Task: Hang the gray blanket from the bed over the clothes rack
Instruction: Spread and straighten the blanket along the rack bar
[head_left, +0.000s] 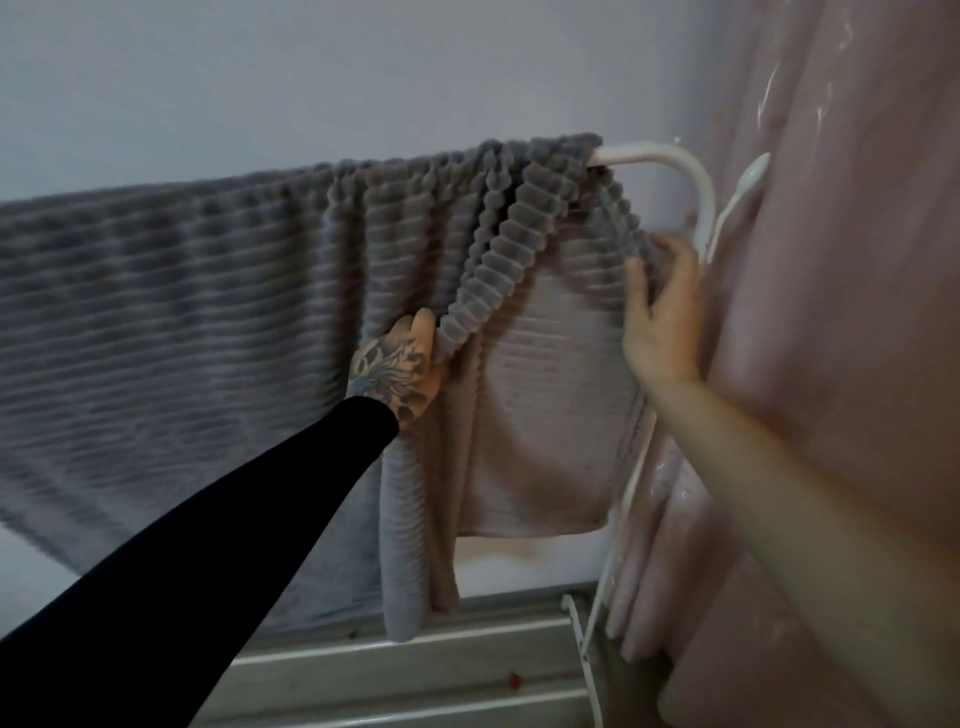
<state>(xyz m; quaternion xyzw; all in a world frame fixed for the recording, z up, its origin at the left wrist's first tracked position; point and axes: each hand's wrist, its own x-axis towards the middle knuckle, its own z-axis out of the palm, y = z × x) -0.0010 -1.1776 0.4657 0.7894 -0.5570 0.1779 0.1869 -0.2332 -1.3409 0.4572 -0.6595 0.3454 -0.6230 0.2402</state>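
Note:
The gray ribbed blanket (171, 291) is draped over the top bar of the white clothes rack (670, 161), hanging down in front of the wall. Near the bar's right end the fabric is bunched into thick folds. My left hand (397, 371), tattooed and in a black sleeve, pinches one of those folds at the middle of the frame. My right hand (662, 312) grips the blanket's right edge just below the rack's curved corner. The rest of the bar is hidden under the blanket.
A pale pink curtain (841, 260) hangs close on the right, behind my right arm. The rack's white leg (597, 597) slants down to the floor. A plain wall (363, 78) is behind, and pale floorboards (415, 670) lie below.

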